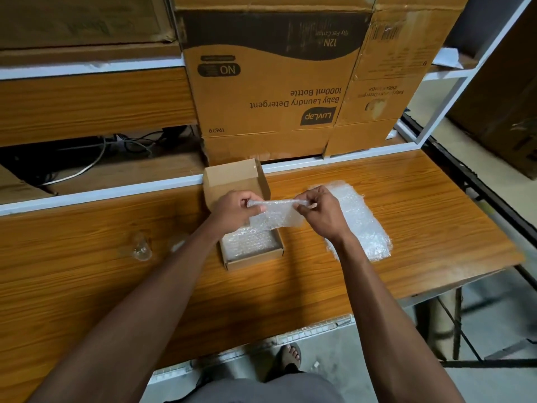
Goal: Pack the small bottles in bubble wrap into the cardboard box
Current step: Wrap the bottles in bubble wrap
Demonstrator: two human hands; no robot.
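Observation:
A small open cardboard box [252,259] sits on the wooden table, its lid flap standing up at the back. Bubble wrap lines its inside [247,241]. Above the box, my left hand [235,209] and my right hand [318,212] each pinch one end of a bubble-wrap sheet [274,218] that is stretched between them and hangs down. A small clear glass bottle [141,246] lies on the table to the left of the box. Whether a bottle is inside the held wrap cannot be seen.
A stack of bubble-wrap sheets [359,225] lies right of the box. Large detergent cartons [270,82] stand behind on the shelf. The wooden table [421,205] ends at the right; below its front edge are floor and my foot [289,356].

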